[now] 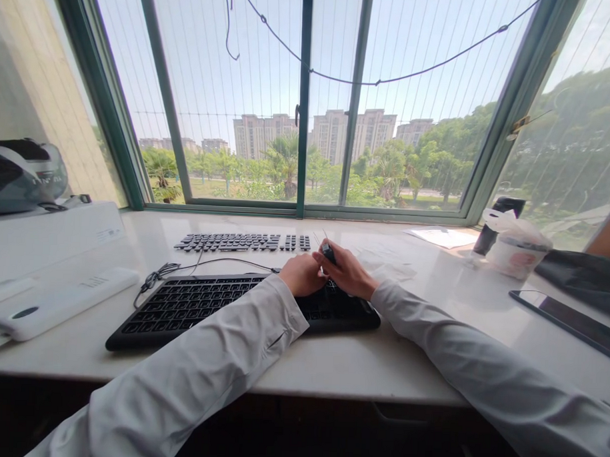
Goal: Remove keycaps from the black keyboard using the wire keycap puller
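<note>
In the head view, a black keyboard (192,301) lies flat on the white desk (446,333), slightly askew, its left end nearer the person and its middle hidden under the left sleeve (220,359). Its casing is dark and matte with rounded corners and a plain front lip, and inside it runs a grid of bare square sockets, outlined in faint highlights, where no caps sit. Behind it, toward the window (255,73), the loose black keycaps (239,242) are laid out in close rows, a long main block with a narrower block set apart at its right. A thin black cable (156,274) is bundled beside the casing's left end and trails along its back edge. Both hands meet above the right part of the keyboard. The right hand (351,269) grasps a small black tool (328,252), pinched between thumb and fingers, with thin wire prongs sticking out past its far end. The left hand (303,275) is curled close against it, fingers bent and mostly hidden; whether it grips anything cannot be told. Crumpled clear plastic (387,258) lies beyond the right wrist.
</note>
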Available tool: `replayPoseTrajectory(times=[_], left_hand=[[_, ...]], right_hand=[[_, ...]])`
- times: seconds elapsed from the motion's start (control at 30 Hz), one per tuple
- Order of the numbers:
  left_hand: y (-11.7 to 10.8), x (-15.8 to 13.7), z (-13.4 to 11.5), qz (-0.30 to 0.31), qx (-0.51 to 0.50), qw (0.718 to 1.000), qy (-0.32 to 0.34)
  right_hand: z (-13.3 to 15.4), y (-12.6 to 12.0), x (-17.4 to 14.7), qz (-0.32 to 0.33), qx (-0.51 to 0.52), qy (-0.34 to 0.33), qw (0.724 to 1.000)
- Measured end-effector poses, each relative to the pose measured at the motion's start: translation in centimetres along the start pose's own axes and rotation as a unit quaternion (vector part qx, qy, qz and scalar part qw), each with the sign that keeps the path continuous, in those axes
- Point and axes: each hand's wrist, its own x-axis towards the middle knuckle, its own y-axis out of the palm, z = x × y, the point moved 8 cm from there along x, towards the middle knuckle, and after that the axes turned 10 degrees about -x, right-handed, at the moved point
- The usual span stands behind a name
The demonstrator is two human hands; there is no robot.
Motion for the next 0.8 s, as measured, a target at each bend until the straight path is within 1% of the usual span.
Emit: replayPoseTrajectory(times=[0.07,0.17,0.23,0.27,0.33,0.4,0.47,0.5,0.57,0.7,0.8], left_hand=[[0.1,0.1,0.2,-0.007,-0.001,1.0,-0.001],[0.0,0.2,0.2,-0.015,-0.002,1.0,0.006],[-0.1,0.1,0.1,-0.015,-0.01,1.0,0.008],[-0.1,0.0,0.1,-0.014,-0.018,1.0,0.008],[-0.3,-0.1,0.0,-0.011,-0.037,0.999,0.007],[-0.4,-0.2,-0.1,-0.009,-0.05,0.999,0.006],[-0.5,-0.2,-0.1,-0.008,-0.054,0.999,0.005],[-0.5,-0.2,-0.1,-0.008,-0.054,0.998,0.006],[-0.5,-0.2,-0.1,-0.008,-0.055,0.998,0.007],[-0.5,-0.2,-0.1,-0.013,-0.056,0.998,0.008],[-0.6,-0.2,-0.1,-0.015,-0.059,0.998,0.011]], right_hand=[[0.0,0.0,0.1,0.001,0.007,0.0,1.0],[0.1,-0.4,0.1,-0.001,-0.02,-0.01,1.0],[-0.2,-0.7,0.1,0.008,-0.012,0.0,1.0],[-0.6,-0.9,0.0,0.009,0.019,0.018,1.0],[-1.8,-1.3,-0.1,-0.005,0.131,0.072,0.989],[-2.8,-1.8,-0.3,-0.042,0.253,0.113,0.96],[-3.4,-2.0,-0.4,-0.076,0.325,0.12,0.935],[-3.5,-2.1,-0.3,-0.087,0.341,0.116,0.929],[-3.6,-1.8,-0.3,-0.092,0.351,0.105,0.926],[-3.2,-1.0,-0.2,-0.06,0.334,0.082,0.937],[-2.9,-0.8,-0.3,-0.041,0.316,0.078,0.945]])
